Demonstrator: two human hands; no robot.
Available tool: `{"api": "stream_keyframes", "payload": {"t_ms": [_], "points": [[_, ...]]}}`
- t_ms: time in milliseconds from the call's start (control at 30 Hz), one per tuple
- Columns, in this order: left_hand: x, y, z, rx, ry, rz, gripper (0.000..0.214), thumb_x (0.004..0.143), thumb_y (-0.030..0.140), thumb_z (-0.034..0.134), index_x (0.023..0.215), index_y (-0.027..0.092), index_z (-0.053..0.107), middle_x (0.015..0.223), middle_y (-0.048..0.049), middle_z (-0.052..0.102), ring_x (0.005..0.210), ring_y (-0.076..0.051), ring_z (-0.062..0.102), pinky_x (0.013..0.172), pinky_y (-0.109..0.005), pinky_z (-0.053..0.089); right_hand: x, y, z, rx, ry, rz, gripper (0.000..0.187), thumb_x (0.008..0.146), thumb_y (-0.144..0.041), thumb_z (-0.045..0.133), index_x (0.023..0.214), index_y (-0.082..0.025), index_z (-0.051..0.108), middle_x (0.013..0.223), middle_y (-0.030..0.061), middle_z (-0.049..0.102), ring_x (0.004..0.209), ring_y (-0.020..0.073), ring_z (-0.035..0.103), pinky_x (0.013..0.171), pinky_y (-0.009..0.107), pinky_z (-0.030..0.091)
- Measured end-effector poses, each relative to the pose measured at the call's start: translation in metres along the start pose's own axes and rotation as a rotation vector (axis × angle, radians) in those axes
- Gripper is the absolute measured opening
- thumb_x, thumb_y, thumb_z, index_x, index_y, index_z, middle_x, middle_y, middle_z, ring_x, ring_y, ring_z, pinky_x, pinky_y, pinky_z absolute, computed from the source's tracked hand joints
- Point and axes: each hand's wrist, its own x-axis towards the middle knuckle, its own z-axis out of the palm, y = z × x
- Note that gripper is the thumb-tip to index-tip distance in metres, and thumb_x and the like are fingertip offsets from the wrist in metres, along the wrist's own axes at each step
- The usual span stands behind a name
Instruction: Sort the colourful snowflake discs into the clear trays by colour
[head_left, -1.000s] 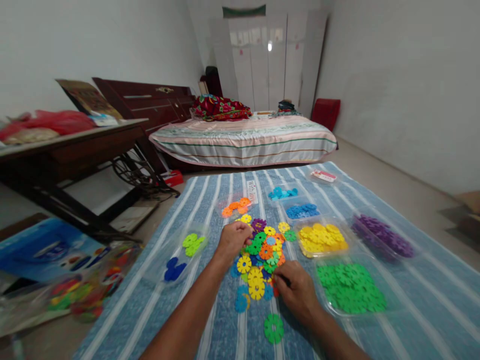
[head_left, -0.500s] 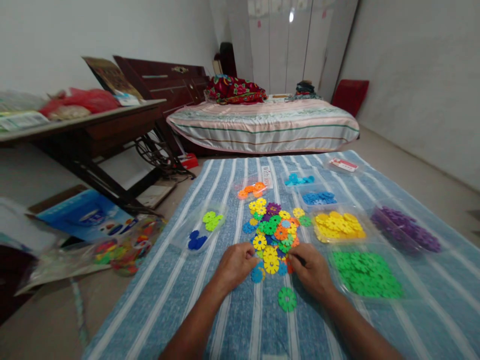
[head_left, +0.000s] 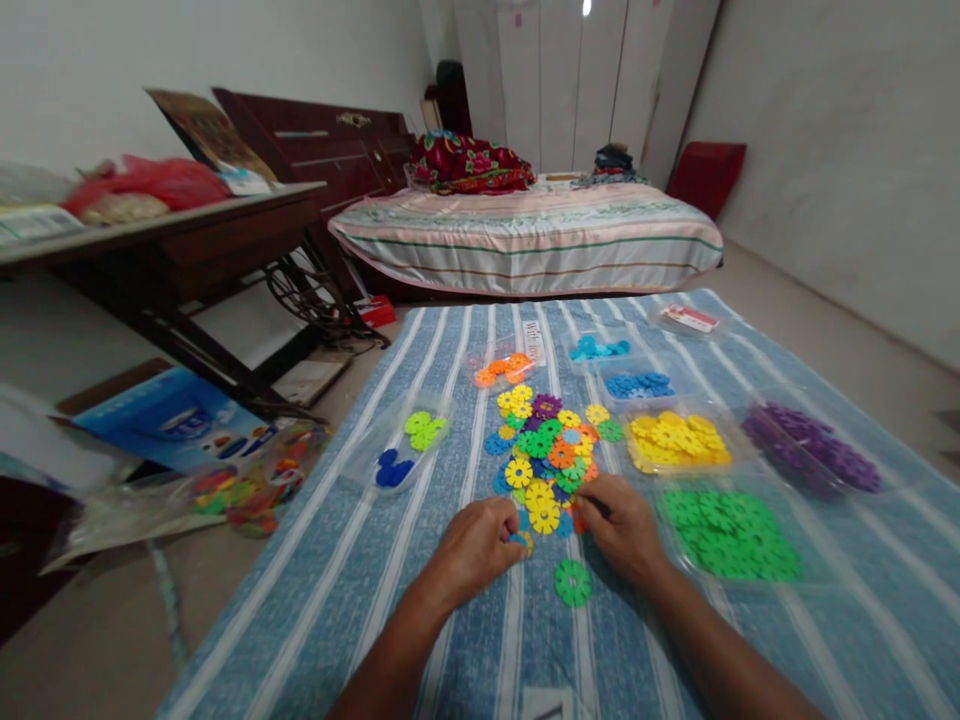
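Your left hand is now at the near edge of the pile

The pile of coloured discs (head_left: 541,440) lies in the middle of the striped cloth (head_left: 300,600), between and beyond your two hands. Compared with half a second ago, your left hand (head_left: 480,540) is closer to your body, and it covers much of the blue disc (head_left: 518,539) at the near-left edge; so, I judge, the work has shifted to this edge. Your left fingers are curled, thumb near forefinger (whether they pinch this disc, I cannot tell). Your right hand (head_left: 622,525) stays almost in place, fingers bent, the tips gathered at an orange disc (head_left: 578,520); if they grip it, I cannot tell. Both forearms lean inward. One green disc (head_left: 573,583) lies apart, nearer to you. On the right, yellow discs (head_left: 679,442) and purple discs (head_left: 814,447) lie in clear boxes.
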Motion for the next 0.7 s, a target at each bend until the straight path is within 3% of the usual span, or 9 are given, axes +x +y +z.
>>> {"api": "stream_keyframes", "payload": {"t_ms": [367,467,567,700], "points": [[-0.002,-0.006,-0.005,-0.573,-0.111,-0.124,0.016,0.057,0.025,0.062,0.07,0.017,0.057,0.052,0.0067,0.051,0.047,-0.009,0.045,0.049,-0.022,0.032,0.0,-0.001,-0.001,-0.021,0.004,-0.002,0.02,0.083,-0.023,0.05,0.075,-0.021,0.068,0.073,0.0024,0.065,0.075,0.0171,0.056,0.07,0.027,0.04],[0.005,-0.008,-0.007,-0.645,-0.069,-0.151,0.023,0.056,0.027,0.063,0.077,0.017,0.059,0.054,0.0065,0.053,0.046,-0.009,0.046,0.049,-0.022,0.034,0.0,-0.001,-0.001,-0.019,-0.009,0.001,0.019,0.083,-0.023,0.05,0.075,-0.02,0.068,0.074,0.0023,0.065,0.076,0.0171,0.056,0.07,0.027,0.04],[0.014,-0.011,-0.003,-0.598,0.044,-0.128,0.022,0.059,0.029,0.063,0.077,0.017,0.059,0.055,0.0056,0.053,0.049,-0.01,0.048,0.051,-0.023,0.035,0.0,0.0,-0.001,-0.019,-0.009,0.003,0.019,0.084,-0.023,0.05,0.076,-0.02,0.068,0.074,0.0024,0.065,0.077,0.0173,0.056,0.071,0.027,0.04],[0.02,-0.012,0.003,-0.32,0.128,-0.062,0.011,0.063,0.025,0.058,0.071,0.017,0.061,0.056,0.0043,0.052,0.055,-0.012,0.048,0.054,-0.023,0.033,0.0,-0.001,-0.001,-0.016,-0.002,0.0,0.019,0.084,-0.023,0.05,0.075,-0.02,0.068,0.073,0.0026,0.064,0.076,0.0175,0.056,0.071,0.028,0.04]]}}
